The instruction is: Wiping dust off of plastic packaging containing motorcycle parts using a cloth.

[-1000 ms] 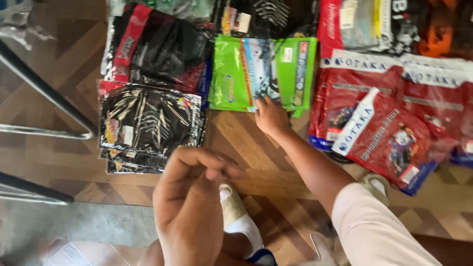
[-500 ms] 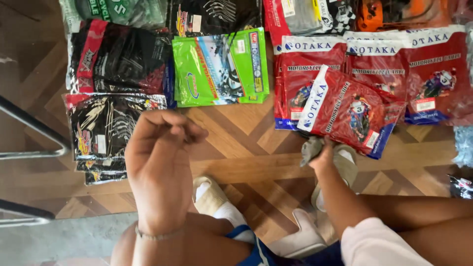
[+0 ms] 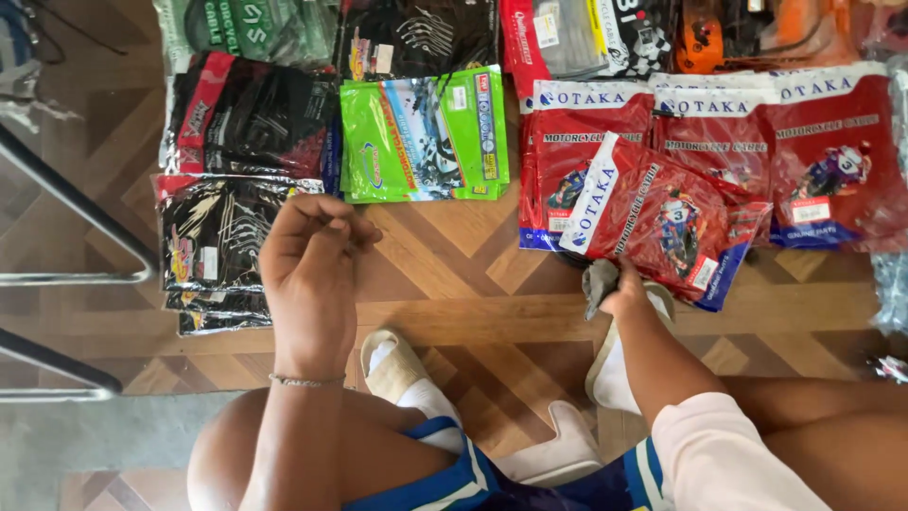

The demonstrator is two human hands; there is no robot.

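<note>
Fingers of the left hand [image 3: 307, 255] were curled loosely inward in the head view, tips drawn together near the thumb, with nothing seen between them; the hand was raised above the parquet floor [image 3: 454, 274] and a thin bracelet [image 3: 305, 380] was worn at its wrist. Just to the outer side of that hand, a stack of black packets [image 3: 213, 251] was laid on the floor, and beyond the fingertips a stack of green packets [image 3: 426, 137] was set, near but not touched.

The right hand [image 3: 624, 293] was closed around a small grey cloth [image 3: 598, 282], which was bunched in the grip and pressed low against the floor. Directly above that grip, touching or nearly touching the knuckles, a tilted red packet [image 3: 653, 218] with a motorcycle picture was laid across a row of similar red packets [image 3: 823, 151]. Below the cloth, a beige sandal over a white sock [image 3: 615, 369] was seen beside the forearm, and a second sandalled foot [image 3: 402, 369] was placed under the left wrist. Bent metal tubes [image 3: 76, 213] were seen well away from both hands, at the far left.
</note>
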